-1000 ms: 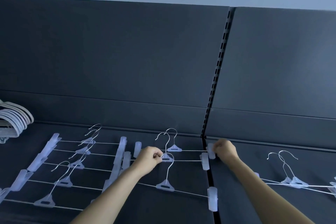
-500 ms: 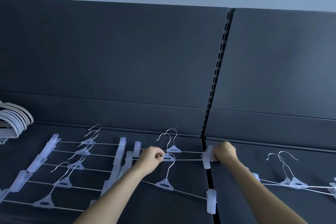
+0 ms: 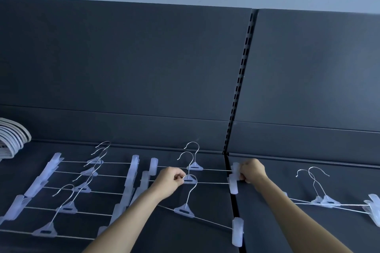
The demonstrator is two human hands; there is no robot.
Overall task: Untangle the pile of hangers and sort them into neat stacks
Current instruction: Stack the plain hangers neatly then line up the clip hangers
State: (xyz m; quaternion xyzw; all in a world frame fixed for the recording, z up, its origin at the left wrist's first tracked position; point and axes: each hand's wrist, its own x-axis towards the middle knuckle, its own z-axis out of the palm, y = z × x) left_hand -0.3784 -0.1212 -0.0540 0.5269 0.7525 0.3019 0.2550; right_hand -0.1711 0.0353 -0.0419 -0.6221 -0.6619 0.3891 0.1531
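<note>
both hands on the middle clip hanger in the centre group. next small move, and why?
Probably slide it back against the rear hanger so their bars line up. The left hand pinches the middle hanger by its centre piece, the right hand is closed at its right-end clip, and that clip sits just in front of the rear one. The front hanger still lies skewed, so it comes next.

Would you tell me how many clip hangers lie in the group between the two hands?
3: back hanger, middle hanger in the left hand, skewed front hanger nearest; none seem hidden.
</note>
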